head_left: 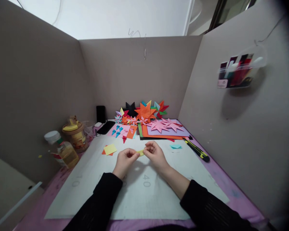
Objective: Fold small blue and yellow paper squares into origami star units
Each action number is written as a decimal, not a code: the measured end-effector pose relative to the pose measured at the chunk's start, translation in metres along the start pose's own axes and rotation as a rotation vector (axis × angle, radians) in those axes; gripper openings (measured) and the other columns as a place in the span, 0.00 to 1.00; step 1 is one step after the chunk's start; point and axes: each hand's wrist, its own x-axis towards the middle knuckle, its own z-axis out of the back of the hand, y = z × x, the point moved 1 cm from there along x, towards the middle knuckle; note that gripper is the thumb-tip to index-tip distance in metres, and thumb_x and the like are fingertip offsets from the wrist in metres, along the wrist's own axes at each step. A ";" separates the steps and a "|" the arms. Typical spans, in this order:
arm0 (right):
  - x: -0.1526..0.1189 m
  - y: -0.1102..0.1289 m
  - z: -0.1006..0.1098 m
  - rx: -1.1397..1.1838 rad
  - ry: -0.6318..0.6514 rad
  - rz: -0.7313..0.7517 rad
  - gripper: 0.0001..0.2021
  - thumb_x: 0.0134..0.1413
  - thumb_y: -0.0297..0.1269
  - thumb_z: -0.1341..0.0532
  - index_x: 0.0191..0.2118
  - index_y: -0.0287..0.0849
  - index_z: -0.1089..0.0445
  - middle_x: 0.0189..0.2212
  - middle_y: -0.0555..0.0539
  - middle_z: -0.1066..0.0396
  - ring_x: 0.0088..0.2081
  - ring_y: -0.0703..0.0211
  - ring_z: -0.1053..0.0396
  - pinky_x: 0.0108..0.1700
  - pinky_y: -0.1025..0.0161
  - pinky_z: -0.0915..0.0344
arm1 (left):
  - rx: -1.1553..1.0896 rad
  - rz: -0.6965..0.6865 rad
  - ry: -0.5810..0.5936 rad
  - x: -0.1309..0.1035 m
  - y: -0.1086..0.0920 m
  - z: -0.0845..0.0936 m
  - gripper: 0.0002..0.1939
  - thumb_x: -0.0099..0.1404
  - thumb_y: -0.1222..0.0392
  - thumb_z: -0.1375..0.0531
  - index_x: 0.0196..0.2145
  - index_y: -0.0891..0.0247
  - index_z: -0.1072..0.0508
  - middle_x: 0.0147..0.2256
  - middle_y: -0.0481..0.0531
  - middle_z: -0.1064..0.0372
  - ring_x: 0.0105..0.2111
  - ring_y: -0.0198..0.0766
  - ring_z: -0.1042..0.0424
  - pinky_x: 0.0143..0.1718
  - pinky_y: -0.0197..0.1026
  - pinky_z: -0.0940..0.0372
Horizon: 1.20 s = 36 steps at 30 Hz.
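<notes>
Yellow paper strip is held by two hands above the white sheet

The yellow paper strip [141, 152] is held over the middle of the white sheet [144, 203]. Its left end is pinched between thumb and forefinger of the left hand [127, 159], and its right end is pinched likewise by the right hand [156, 156]; both hands are closed to a pinch. The long axis is laid crosswise to the sheet, with the right end slightly higher.

The widest open room is found on the near half of the sheet, where grey numbers are printed. On its left part, a yellow paper square [110, 149] is placed over an orange one; on its right part, a turquoise folded paper [176, 146] is seen. A cutter [199, 152] is set along its right edge. Its far end is crowded by folded paper stars [145, 110]. Beneath the sheet, purple cloth [247, 205] is spread; beyond it, three sides are enclosed by grey panels [139, 72].
</notes>
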 end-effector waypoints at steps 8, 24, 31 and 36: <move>-0.001 0.001 0.000 0.096 -0.176 0.063 0.13 0.39 0.35 0.35 0.31 0.44 0.41 0.25 0.53 0.35 0.27 0.64 0.37 0.32 0.64 0.39 | -0.113 0.050 -0.031 0.000 0.000 0.001 0.12 0.49 0.54 0.36 0.25 0.67 0.27 0.27 0.52 0.29 0.27 0.35 0.33 0.29 0.36 0.39; -0.008 -0.003 -0.006 0.102 -0.185 0.100 0.13 0.41 0.35 0.36 0.29 0.44 0.42 0.26 0.53 0.36 0.29 0.63 0.37 0.35 0.64 0.39 | -0.128 0.076 -0.113 -0.002 -0.002 0.002 0.13 0.47 0.53 0.36 0.19 0.67 0.30 0.20 0.49 0.31 0.21 0.32 0.36 0.25 0.35 0.42; -0.010 -0.003 -0.007 0.125 -0.171 0.093 0.12 0.42 0.33 0.36 0.29 0.44 0.43 0.26 0.53 0.36 0.29 0.64 0.37 0.34 0.64 0.40 | -0.127 0.084 -0.128 -0.002 -0.001 0.002 0.14 0.47 0.54 0.35 0.17 0.66 0.32 0.21 0.50 0.31 0.22 0.33 0.35 0.25 0.35 0.41; -0.011 -0.003 -0.006 0.133 -0.164 0.080 0.12 0.42 0.32 0.36 0.30 0.44 0.43 0.26 0.54 0.36 0.29 0.64 0.37 0.34 0.65 0.40 | -0.122 0.084 -0.125 -0.002 -0.003 0.003 0.14 0.46 0.54 0.35 0.17 0.66 0.33 0.21 0.50 0.30 0.22 0.33 0.34 0.26 0.35 0.41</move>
